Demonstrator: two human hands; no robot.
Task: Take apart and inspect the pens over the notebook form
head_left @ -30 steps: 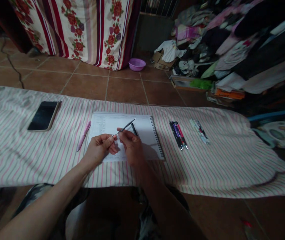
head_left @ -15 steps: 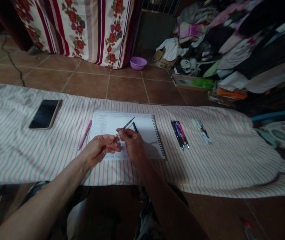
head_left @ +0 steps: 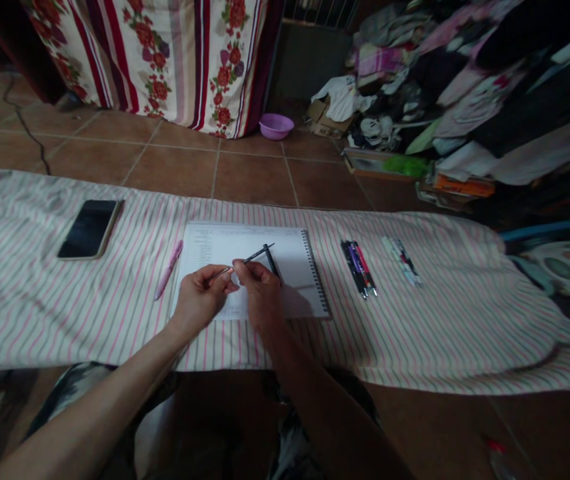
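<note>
Over the open spiral notebook (head_left: 295, 247), both my hands meet on a thin, dark pen refill (head_left: 259, 253) with a fine tip pointing up and to the right. My right hand (head_left: 263, 290) pinches it near the middle. The fingers of my left hand (head_left: 199, 293) are closed on its lower left end. A black pen barrel (head_left: 271, 261) lies on the page, beside and partly behind my right fingers. To the left of the notebook rests a pink pen (head_left: 169, 270).
A striped cloth (head_left: 439, 333) covers the low table. A phone (head_left: 89, 229) lies at the left. Right of the notebook are a row of dark, purple and red pens (head_left: 359, 268) and several pale pens (head_left: 403, 260). A purple basin (head_left: 275, 127) stands on the tiled floor beyond.
The refill has tilted flatter, its tip shifting right and slightly down. My left hand has moved a little left, and its loosely spread fingers have curled in around the refill's end.
</note>
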